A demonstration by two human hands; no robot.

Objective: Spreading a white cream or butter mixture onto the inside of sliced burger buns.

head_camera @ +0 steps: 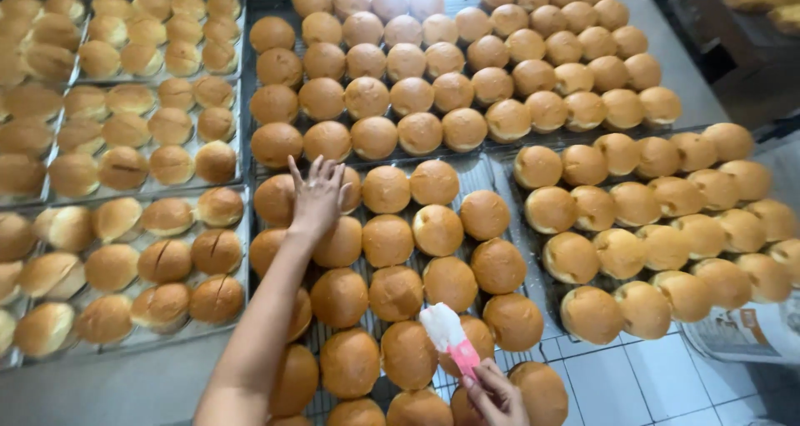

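Observation:
My left hand (317,194) reaches forward with fingers spread and rests flat on round golden-brown buns (389,240) in the middle tray (475,174). My right hand (494,395), at the bottom edge, grips the pink handle of a brush (447,334) whose white bristle head points up and to the left over the near buns of the same tray. The brush head hovers just above a bun (408,353); I cannot tell if it touches.
Several metal trays (245,155) full of baked buns cover the surface: smaller split rolls (167,259) on the left, round buns at the back (450,84) and right (658,226). A folded newspaper (754,330) lies at the lower right on white tiles (633,384).

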